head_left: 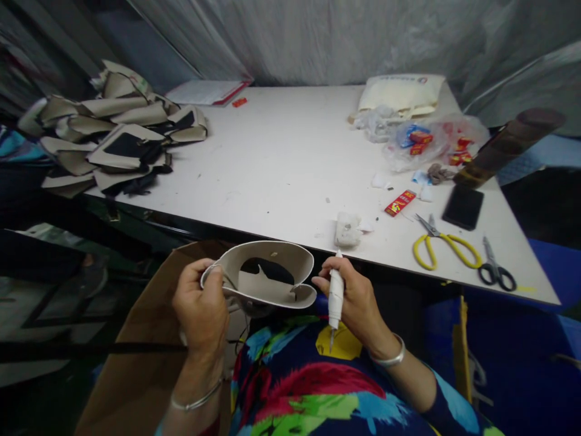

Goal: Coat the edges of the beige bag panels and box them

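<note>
Thumb and fingers of my left hand [202,309] are pinched shut on the left end of a curved beige piece [272,284]; the piece bends round into an open loop with a dark cut-out showing inside it, and it hangs in the air just in front of the near edge of the table [281,157], above my lap; my right hand [358,303] is closed round a white-wrapped tool [336,293], held upright with its thin metal point downward; that hand sits right at the piece's other end, though I cannot tell whether it touches it.

On the table, at the near edge just beyond the tool, lies a small white block [347,229]; toward the table's near right corner lie yellow-handled scissors [447,245] and black scissors [497,269], with a black phone [463,207] and a little red box [400,203] just behind them; farther back on the right side is a clear bag [431,142] with more red boxes in it; the table's left end carries a pile of cut pieces [118,139], beige and black; below the near edge, to my left, stands a brown cardboard box [136,363].
</note>
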`<control>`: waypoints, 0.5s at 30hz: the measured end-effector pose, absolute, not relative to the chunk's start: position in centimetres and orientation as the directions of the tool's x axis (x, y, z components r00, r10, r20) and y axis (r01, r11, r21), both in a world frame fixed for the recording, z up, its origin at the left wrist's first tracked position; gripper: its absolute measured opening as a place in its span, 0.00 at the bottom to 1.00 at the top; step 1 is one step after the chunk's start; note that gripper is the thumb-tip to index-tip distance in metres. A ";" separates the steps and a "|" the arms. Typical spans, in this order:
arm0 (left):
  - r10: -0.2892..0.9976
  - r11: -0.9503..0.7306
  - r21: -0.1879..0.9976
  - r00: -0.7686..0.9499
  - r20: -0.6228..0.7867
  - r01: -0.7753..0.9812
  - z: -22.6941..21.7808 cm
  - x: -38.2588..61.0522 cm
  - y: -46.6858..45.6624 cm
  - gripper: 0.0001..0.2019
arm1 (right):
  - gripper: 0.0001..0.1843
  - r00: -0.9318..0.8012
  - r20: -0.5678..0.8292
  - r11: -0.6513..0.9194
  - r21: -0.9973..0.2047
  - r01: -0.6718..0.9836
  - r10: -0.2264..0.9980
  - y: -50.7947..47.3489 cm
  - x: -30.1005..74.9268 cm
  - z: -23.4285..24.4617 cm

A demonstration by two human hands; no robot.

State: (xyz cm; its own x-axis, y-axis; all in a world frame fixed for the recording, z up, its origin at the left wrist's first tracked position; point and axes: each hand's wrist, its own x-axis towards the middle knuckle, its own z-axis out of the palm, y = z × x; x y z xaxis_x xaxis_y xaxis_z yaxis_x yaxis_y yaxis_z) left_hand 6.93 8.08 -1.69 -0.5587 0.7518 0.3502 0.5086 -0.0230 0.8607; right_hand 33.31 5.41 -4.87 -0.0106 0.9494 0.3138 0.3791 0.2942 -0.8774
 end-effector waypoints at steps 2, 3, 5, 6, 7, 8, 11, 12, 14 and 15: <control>0.725 -0.025 0.876 -0.594 0.348 0.482 -2.4 6.8 7.8 0.07 | 0.13 -0.053 0.309 0.299 -0.844 0.445 0.950 5.2 33.1 -5.2; 0.714 -0.032 0.877 -0.603 0.355 0.479 -2.5 6.8 7.8 0.07 | 0.14 -0.070 0.303 0.300 -0.832 0.468 0.950 5.2 32.9 -5.4; 0.705 -0.044 0.874 -0.605 0.370 0.483 -2.6 6.6 7.8 0.07 | 0.15 -0.102 0.305 0.315 -0.811 0.493 0.947 5.3 32.6 -5.6; 0.705 -0.047 0.875 -0.604 0.371 0.482 -2.6 6.6 7.8 0.08 | 0.15 -0.127 0.317 0.336 -0.796 0.503 0.940 5.3 32.4 -5.6; 0.707 -0.047 0.874 -0.602 0.371 0.484 -2.6 6.6 7.9 0.08 | 0.14 -0.162 0.333 0.368 -0.774 0.515 0.929 5.4 32.2 -5.5; 0.710 -0.044 0.872 -0.598 0.371 0.488 -2.6 6.5 7.8 0.08 | 0.13 -0.206 0.348 0.403 -0.742 0.535 0.915 5.5 32.0 -5.3; 0.728 -0.027 0.855 -0.576 0.372 0.518 -2.8 6.4 7.6 0.08 | 0.13 -0.344 0.340 0.484 -0.617 0.621 0.875 5.9 31.3 -4.7; 0.732 -0.023 0.852 -0.571 0.371 0.523 -2.9 6.3 7.6 0.07 | 0.13 -0.385 0.321 0.501 -0.575 0.647 0.866 6.1 31.0 -4.6; 0.739 -0.015 0.851 -0.568 0.363 0.525 -3.1 6.1 7.4 0.07 | 0.11 -0.457 0.271 0.530 -0.497 0.687 0.847 6.6 30.6 -4.4; 0.741 -0.011 0.856 -0.570 0.354 0.517 -3.2 6.0 7.3 0.07 | 0.10 -0.484 0.249 0.542 -0.462 0.702 0.839 6.8 30.4 -4.4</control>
